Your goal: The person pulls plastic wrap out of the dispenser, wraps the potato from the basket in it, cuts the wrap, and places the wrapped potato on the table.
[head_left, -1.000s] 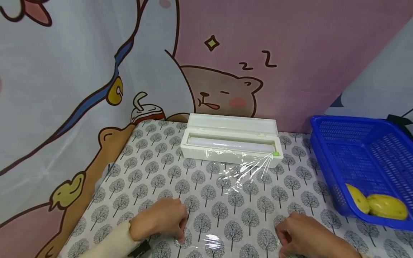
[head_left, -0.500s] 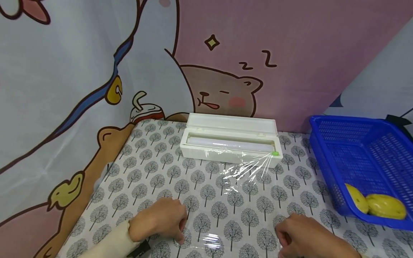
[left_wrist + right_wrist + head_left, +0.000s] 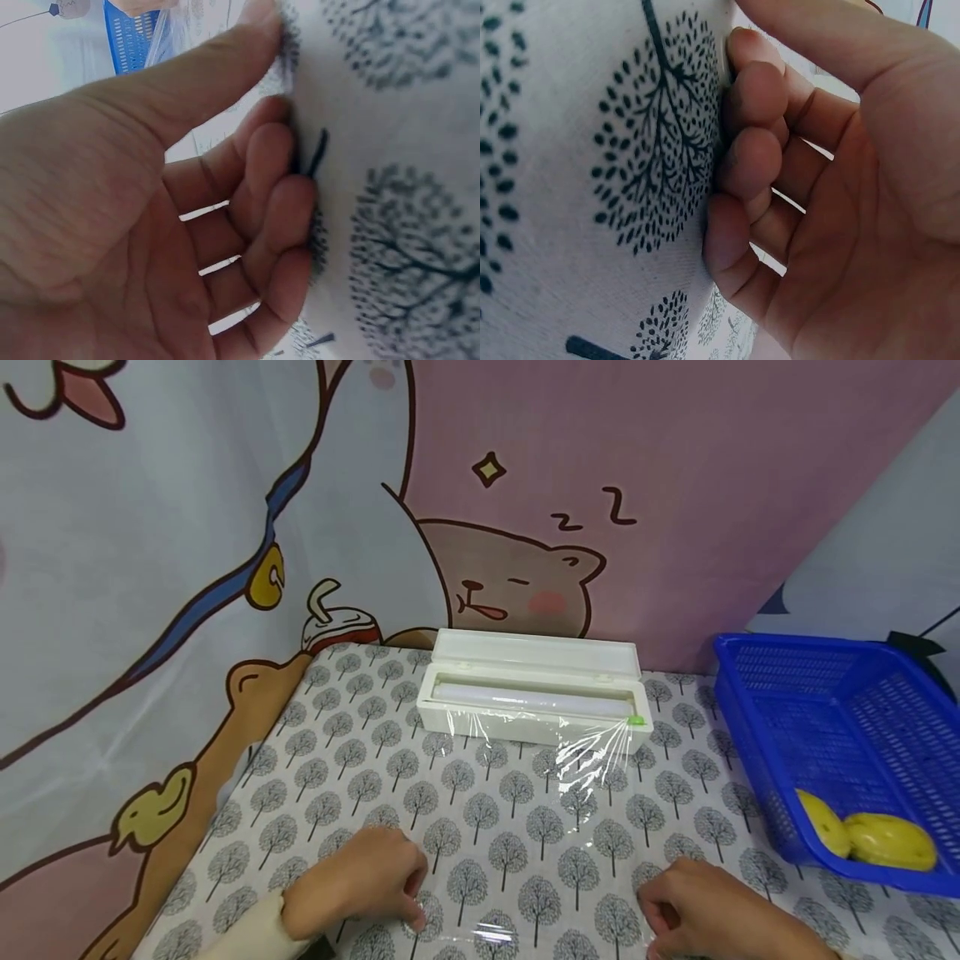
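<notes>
A sheet of clear plastic wrap (image 3: 592, 768) runs from a white wrap dispenser box (image 3: 487, 721) towards me over the tree-print cloth. My left hand (image 3: 360, 877) holds the sheet's near left corner down at the table, fingers curled in the left wrist view. At the near right corner, my right hand (image 3: 712, 910) grips the film, its fingers (image 3: 754, 161) bent against the cloth. The transparent film is hard to make out at the fingertips. Inside the box, whose lid stands raised, lies the wrap roll (image 3: 532, 699). A green slider (image 3: 636, 721) sits at the box's right front.
On the right stands a blue plastic basket (image 3: 750, 760) with two yellow oval fruits (image 3: 888, 842) in its near corner. A cartoon-print curtain (image 3: 675, 485) hangs behind and to the left of the table, whose tree-print cloth (image 3: 352, 785) spreads around the box.
The left hand has shifted slightly left and down. Bright creases in the film have changed, with new ones along the box's left front. The head view has tilted a little.
</notes>
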{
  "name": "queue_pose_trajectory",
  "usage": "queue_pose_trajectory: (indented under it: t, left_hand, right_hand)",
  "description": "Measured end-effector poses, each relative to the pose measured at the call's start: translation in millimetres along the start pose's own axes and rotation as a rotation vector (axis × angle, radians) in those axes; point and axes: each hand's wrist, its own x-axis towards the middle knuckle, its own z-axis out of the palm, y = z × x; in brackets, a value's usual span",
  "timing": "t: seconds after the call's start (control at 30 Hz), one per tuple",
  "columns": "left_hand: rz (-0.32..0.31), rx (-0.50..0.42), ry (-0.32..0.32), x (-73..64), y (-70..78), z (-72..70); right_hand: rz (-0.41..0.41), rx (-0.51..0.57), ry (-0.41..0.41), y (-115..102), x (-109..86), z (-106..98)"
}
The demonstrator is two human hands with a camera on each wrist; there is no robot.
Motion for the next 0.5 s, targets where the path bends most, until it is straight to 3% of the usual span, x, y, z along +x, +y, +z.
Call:
queue_pose_trajectory:
  t: [0.27,0.5]
  left_hand:
    - [0.063,-0.034,0.104,-9.0,-6.5,10.7]
    - [0.067,-0.059,0.176,-16.7,-7.8,17.4]
  right_hand:
    - [-0.033,0.003,0.006,1.7,0.3,0.6]
    - [-0.045,-0.001,-0.01,4.5,1.0,0.3]
